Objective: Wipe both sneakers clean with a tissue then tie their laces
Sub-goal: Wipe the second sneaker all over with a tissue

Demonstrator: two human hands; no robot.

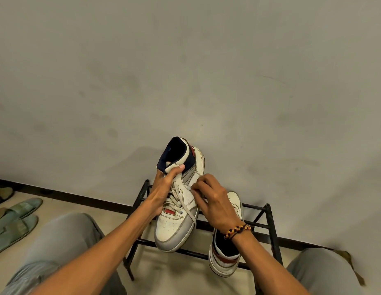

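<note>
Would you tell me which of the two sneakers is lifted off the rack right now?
The sneaker with the loose laces, gripped by the left hand while the right hand pinches something white against its side. The other sneaker rests on the black rack.

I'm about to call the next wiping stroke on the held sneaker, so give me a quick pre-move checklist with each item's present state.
1. Held sneaker secured: ok. The left hand grips it at the tongue and collar, toe pointing toward the person.
2. Tissue in the right hand: cannot tell. Its fingertips pinch something pale against the sneaker's side; tissue or lace is unclear.
3. Laces tied: not ok. One loose end hangs across the side toward the toe.
4. Second sneaker within reach: ok. It sits on the black metal rack under the right wrist.
5. Second sneaker stable: cannot tell. Its heel overhangs the rack's front bar.
</note>
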